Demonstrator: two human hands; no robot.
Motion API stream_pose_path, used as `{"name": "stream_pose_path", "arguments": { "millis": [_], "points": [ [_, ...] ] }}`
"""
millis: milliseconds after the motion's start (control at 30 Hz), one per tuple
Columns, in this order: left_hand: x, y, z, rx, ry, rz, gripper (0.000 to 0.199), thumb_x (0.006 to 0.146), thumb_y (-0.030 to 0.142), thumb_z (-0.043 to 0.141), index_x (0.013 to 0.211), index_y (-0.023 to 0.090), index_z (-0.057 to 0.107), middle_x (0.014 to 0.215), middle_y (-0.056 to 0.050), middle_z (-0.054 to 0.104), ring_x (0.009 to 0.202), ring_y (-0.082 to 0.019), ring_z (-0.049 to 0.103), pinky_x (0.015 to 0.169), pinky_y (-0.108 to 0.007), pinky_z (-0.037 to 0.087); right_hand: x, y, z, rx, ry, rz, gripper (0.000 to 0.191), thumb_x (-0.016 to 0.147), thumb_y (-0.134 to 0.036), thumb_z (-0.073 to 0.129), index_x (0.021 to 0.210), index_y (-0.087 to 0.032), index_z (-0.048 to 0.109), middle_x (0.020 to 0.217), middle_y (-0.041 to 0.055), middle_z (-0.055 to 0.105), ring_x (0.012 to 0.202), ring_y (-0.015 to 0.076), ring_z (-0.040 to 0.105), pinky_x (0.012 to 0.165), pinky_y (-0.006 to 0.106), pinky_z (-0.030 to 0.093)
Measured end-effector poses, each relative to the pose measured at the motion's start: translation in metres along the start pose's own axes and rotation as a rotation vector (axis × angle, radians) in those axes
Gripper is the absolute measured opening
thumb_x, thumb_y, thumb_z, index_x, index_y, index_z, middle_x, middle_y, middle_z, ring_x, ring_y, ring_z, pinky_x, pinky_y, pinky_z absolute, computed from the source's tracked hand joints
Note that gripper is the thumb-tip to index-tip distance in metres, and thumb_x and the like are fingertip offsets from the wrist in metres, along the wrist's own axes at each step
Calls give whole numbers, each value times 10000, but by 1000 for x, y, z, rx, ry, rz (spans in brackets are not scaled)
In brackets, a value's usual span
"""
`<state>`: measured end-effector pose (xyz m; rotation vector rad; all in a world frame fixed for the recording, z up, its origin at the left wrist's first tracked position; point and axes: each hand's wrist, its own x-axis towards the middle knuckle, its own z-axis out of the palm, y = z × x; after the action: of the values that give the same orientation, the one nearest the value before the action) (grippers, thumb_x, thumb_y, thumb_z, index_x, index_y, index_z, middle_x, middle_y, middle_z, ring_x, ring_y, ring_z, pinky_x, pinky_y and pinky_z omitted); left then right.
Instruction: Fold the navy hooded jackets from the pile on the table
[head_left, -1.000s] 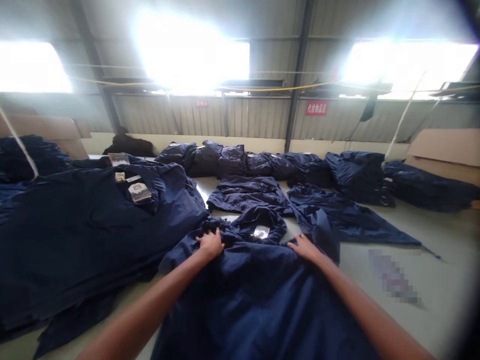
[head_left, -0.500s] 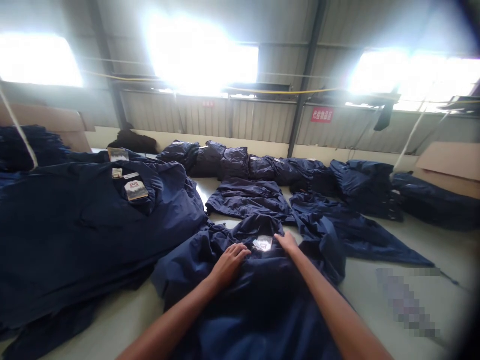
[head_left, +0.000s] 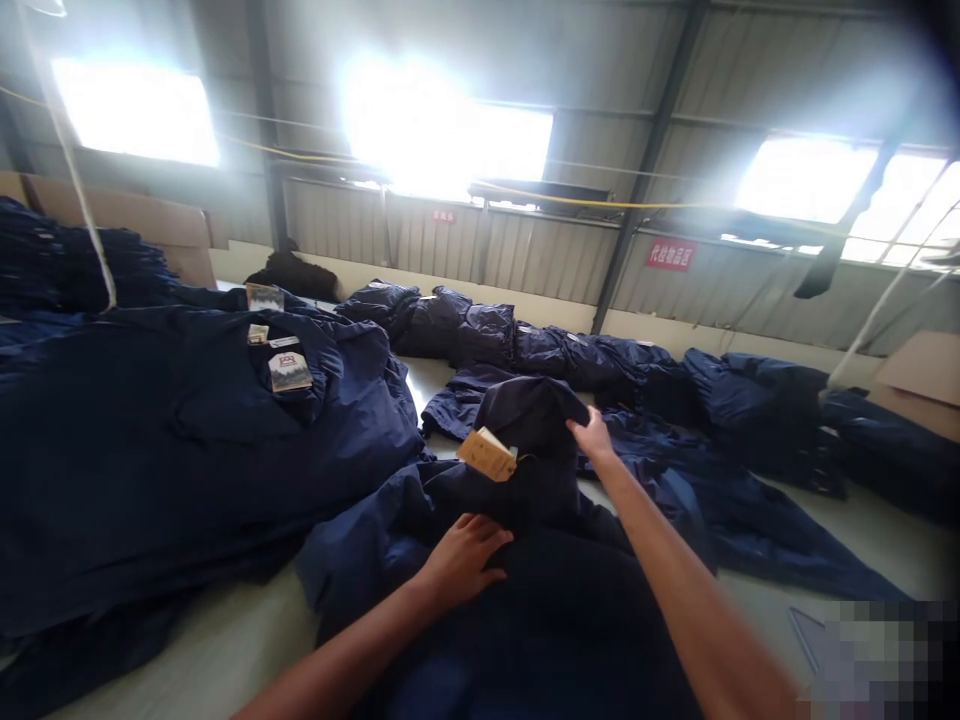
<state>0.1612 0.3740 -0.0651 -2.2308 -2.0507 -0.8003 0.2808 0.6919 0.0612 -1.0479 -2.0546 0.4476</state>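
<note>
1. On the tabletop, I see the navy garment.
2. My left grip rests on it, thumb spread from fingers, holding nothing.
3. My right grip pinches its raised edge.
4. 1 tan tag hangs between.

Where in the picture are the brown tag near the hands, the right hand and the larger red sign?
Brown tag (head_left: 487, 457): head view, middle of its flat side.
Right hand (head_left: 594, 437): head view, back of the hand.
Red sign (head_left: 671, 255): head view, middle of its lettered face.
</note>
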Motion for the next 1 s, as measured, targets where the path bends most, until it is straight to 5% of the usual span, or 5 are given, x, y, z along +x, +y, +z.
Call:
{"name": "stream_pose_path", "arguments": {
  "millis": [100, 200, 367, 1000],
  "points": [
    [-1, -7, 7, -26, -72, -44, 573, 970, 520, 725, 1502, 336, 617, 1417, -81, 698, 1375, -327, 607, 1239, -513, 393, -59, 13, 13, -67, -74, 3, 649, 919, -289, 569, 1522, -56, 514, 1490, 268, 576, 1420, 356, 547, 1169, 461, 468],
    [-4, -12, 9, -27, -129, -4, 601, 1019, 609, 610, 1571, 380, 549, 1616, -90, 544, 1548, -368, 428, 1308, -607, 237, -128, 30, 29, -195, -308, -189, 494, 995, -321, 521, 1455, -181, 631, 1610, 169, 503, 1473, 293, 507, 1220, 418, 402],
    [-3, -10, 3, -6, -236, -17, 684, 999, 694, 579, 1608, 395, 488, 1751, -126, 312, 1605, -403, 305, 1296, -694, 131, -196, 55, 40, -433, -459, -204, 519, 1088, -378, 417, 1578, -263, 545, 1700, 107, 424, 1584, 338, 352, 1299, 577, 191],
    [11, -22, -12, -166, -307, 25, 561, 999, 600, 647, 1525, 410, 598, 1718, -50, 406, 1590, -331, 358, 1330, -543, 202, -208, 53, 27, -469, -428, -70, 517, 1095, -414, 409, 1580, -292, 538, 1711, 79, 410, 1560, 352, 374, 1262, 561, 240]
  ]
}}
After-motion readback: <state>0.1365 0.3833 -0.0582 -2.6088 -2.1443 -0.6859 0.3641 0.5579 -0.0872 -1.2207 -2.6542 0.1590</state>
